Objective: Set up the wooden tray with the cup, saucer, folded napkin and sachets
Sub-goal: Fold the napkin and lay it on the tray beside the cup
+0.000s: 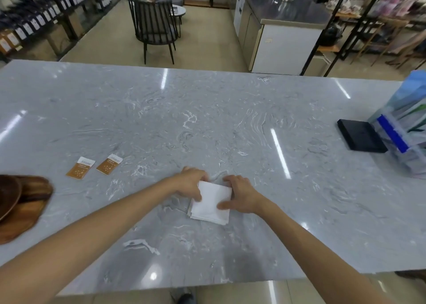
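Observation:
A white napkin (211, 204), folded into a rough square, lies on the grey marble table (207, 123) in front of me. My left hand (190, 183) presses on its left edge, thumb on the paper. My right hand (239, 195) holds its right edge, thumb on top. Two brown and white sachets (81, 167) (109, 164) lie flat side by side to the left. At the far left edge sits the wooden tray (23, 213) with a dark wooden saucer (8, 194) on it, both cut off by the frame. No cup is in view.
A black flat box (360, 135) lies at the right, beside a clear stand with blue packs (405, 128). Beyond the table stand a black chair (154, 26), a counter (283, 33) and shelves.

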Demonstrator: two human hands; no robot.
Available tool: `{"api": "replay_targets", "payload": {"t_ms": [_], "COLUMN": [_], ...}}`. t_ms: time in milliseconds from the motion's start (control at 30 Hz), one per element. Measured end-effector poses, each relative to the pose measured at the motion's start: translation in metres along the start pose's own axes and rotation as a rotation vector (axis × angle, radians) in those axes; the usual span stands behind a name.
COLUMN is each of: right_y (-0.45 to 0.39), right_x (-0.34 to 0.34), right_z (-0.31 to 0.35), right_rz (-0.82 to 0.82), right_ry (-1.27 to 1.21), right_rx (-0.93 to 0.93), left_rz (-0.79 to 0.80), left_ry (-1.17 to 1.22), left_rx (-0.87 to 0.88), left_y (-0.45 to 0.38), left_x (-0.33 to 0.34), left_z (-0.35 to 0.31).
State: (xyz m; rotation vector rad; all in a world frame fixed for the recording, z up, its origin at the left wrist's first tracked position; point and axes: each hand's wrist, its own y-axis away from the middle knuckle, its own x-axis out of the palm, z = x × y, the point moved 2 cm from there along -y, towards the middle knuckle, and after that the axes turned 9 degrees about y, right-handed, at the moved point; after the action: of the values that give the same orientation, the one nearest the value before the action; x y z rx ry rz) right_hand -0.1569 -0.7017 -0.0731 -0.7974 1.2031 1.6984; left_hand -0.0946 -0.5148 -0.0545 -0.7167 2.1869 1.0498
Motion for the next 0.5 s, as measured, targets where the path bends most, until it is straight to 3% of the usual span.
{"api": "replay_targets", "payload": {"t_ms": [133,300,400,500], "right_y": [-0.001,0.027,0.044,0.053], "right_x": [-0.006,0.009,0.024,0.038], "right_z": [0.002,-0.002,-0.001,0.003], "right_rz": [0.019,-0.115,-0.219,-0.311], "right_ry": [-0.138,-0.345,-0.297,-0.222], "right_rx": [0.040,-0.044,-0.115,-0.172], "left_rz": [0.026,-0.127,-0.232,-0.303], "left_ry": [0.100,0.284,0.361,0.290], "left_rx": [0.005,0.124,0.218,0.332], "left_y": [0.000,0.028,0.046,0.057], "left_x": [-0.004,0.015,0.030,0.041], "left_z": [-0.001,0.015,0.021,0.021]}}
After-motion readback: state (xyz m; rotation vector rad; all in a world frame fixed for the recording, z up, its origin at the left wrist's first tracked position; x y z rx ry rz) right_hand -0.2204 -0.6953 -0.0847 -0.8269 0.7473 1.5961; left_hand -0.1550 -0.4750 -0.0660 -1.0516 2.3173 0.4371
